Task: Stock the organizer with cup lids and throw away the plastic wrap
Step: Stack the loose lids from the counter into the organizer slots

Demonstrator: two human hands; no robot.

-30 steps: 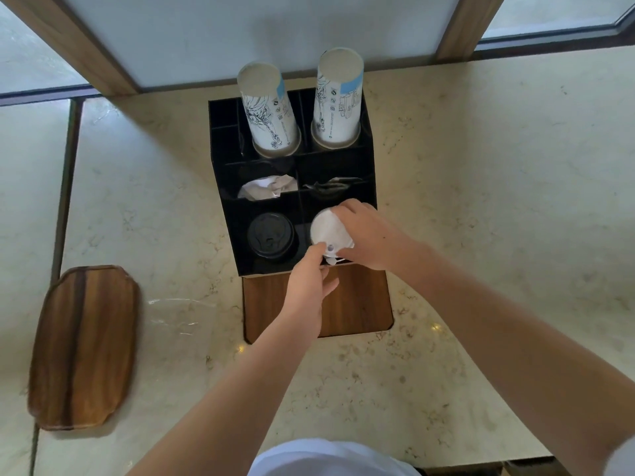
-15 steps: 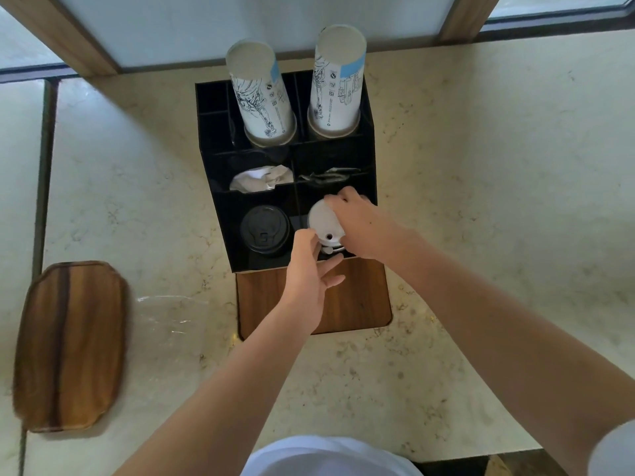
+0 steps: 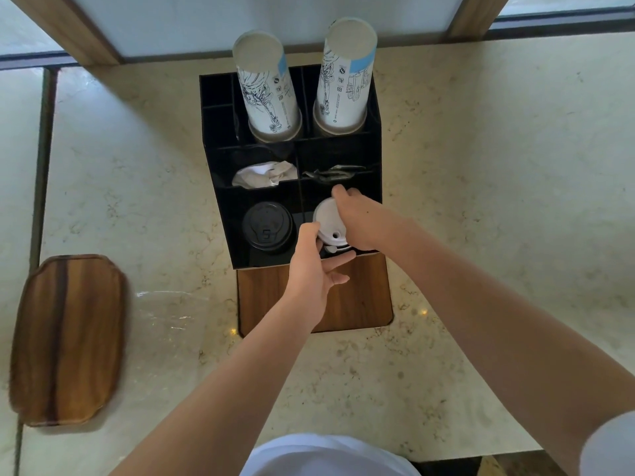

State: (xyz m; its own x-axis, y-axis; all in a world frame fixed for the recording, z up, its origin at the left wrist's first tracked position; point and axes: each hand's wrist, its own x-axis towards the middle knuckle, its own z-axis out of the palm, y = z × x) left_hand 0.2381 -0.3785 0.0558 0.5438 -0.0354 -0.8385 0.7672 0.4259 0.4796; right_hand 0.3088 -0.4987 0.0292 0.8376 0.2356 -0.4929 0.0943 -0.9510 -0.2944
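Note:
A black organizer (image 3: 220, 156) with a wooden front stands on the marble counter. Its front left slot holds a stack of black lids (image 3: 267, 227). Over the front right slot, a stack of white lids (image 3: 326, 218) sits tilted. My right hand (image 3: 360, 218) grips this stack from the right and above. My left hand (image 3: 314, 269) touches the stack's lower left edge with thumb and fingers. A sheet of clear plastic wrap (image 3: 165, 310) lies flat on the counter left of the organizer.
Two stacks of paper cups (image 3: 268, 87) (image 3: 347, 73) stand in the rear slots. Napkins (image 3: 264, 173) and packets (image 3: 333, 172) fill the middle slots. A wooden tray (image 3: 65, 338) lies at the left. A window frame runs along the back.
The white lid stack has sunk lower into the front right slot and turned flatter. Both hands stayed on it. The view shifted slightly.

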